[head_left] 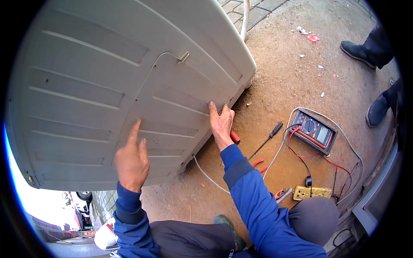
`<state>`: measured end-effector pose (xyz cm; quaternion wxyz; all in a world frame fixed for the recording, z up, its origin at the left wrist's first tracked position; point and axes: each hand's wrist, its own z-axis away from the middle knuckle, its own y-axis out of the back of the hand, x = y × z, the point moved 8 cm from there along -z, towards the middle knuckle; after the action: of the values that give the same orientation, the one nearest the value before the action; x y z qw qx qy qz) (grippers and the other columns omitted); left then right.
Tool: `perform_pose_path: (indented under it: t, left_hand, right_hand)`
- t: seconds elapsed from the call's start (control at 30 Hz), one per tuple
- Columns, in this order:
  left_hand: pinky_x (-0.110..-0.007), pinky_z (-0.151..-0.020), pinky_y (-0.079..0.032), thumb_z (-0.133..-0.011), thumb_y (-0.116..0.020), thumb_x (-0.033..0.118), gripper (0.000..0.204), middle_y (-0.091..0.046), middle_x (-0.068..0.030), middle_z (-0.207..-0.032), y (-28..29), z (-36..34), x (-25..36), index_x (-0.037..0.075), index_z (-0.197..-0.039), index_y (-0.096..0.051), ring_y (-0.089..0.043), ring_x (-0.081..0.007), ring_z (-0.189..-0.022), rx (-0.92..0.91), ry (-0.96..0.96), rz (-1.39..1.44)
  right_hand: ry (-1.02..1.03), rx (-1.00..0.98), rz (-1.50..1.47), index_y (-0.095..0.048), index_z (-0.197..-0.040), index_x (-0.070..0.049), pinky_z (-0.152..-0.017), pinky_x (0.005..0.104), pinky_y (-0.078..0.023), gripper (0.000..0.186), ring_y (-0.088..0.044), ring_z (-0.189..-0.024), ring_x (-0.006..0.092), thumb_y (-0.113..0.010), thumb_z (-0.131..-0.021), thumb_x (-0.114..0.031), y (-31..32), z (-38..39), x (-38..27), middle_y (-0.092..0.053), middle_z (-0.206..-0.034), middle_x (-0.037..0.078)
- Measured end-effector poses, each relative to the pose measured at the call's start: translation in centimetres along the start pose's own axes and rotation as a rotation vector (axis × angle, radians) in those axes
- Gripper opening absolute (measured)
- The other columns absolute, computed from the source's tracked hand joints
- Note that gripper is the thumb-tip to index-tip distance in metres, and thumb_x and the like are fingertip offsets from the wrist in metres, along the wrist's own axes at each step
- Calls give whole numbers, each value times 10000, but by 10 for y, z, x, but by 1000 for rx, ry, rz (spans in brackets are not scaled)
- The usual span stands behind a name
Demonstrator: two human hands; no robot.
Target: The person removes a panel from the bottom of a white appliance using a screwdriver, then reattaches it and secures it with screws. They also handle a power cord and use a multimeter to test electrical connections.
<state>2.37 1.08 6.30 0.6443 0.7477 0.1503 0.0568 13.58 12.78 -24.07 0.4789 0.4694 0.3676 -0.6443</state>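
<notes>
A large off-white appliance housing (pixel 94 142) with ribbed recesses fills the upper left. A curved seam with a small raised tab (pixel 183 57) outlines a panel (pixel 180 92) on it. With index finger and thumb stretched out, my left hand (pixel 132 165) points at the panel near its seam; its other fingers are curled and it holds nothing. My right hand (pixel 221 124) rests near the panel's right edge, thumb on the surface and apart from the bent fingers. Partly behind that hand lies a red cylindrical object (pixel 235 137).
On the ground at right lie a black-handled screwdriver (pixel 275 129), red-handled pliers (pixel 258 162), a multimeter (pixel 316 131) with leads, and a yellow power strip (pixel 313 192). A pale cable (pixel 211 178) runs from the housing. Another person's shoes (pixel 358 53) stand at upper right.
</notes>
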Motion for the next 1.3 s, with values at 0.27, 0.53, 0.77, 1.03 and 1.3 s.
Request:
perform_pose_path:
  t: [0.27, 0.53, 0.77, 1.03, 1.3]
  left_hand:
    - [-433, -594, -482, -927, -601, 106, 425, -525, -172, -572, -10, -7, -10, 109, -1351, -582, -583, -362, -538, 70, -41, 99]
    - [-323, -503, -402, -929, -632, 72, 344, -417, -82, -537, -14, -11, -20, 97, -1271, -614, -428, -187, -456, 125, -74, 167]
    - [-329, -492, -392, -911, -667, 87, 309, -403, -60, -525, -17, 1, -28, 96, -1218, -636, -435, -178, -452, 102, -56, 154]
    - [-374, -512, -412, -897, -677, 228, 231, -554, -101, -548, -68, 29, -82, 8, -961, -708, -512, -209, -480, -288, 129, 219]
    - [-310, -558, -409, -879, -678, 177, 261, -512, -31, -588, -51, 52, -128, -23, -1046, -693, -477, -114, -560, -224, 163, 446]
  right_hand:
    - [-42, -56, 0, -542, -1123, 187, -1013, 468, -424, 712, -507, -1151, 436, -677, -899, -476, 2, -7, -2, -522, -1154, 359]
    - [16, -121, 89, -534, -1188, 203, -1008, 458, -416, 668, -514, -1127, 444, -674, -911, -389, 1, -5, -5, -534, -1137, 372]
    - [-77, 16, -51, -545, -1226, 196, -979, 456, -454, 628, -591, -1089, 440, -674, -887, -317, -1, 3, 9, -631, -1083, 333]
    - [-208, -121, 37, -482, -1374, 145, -1067, 398, -431, 770, -559, -1273, 355, -745, -800, -296, 11, -12, 4, -567, -1355, 308]
    - [-299, -133, -221, -385, -1427, 173, -1130, 405, -366, 788, -457, -1372, 384, -709, -831, -229, 4, -2, 15, -450, -1467, 324]
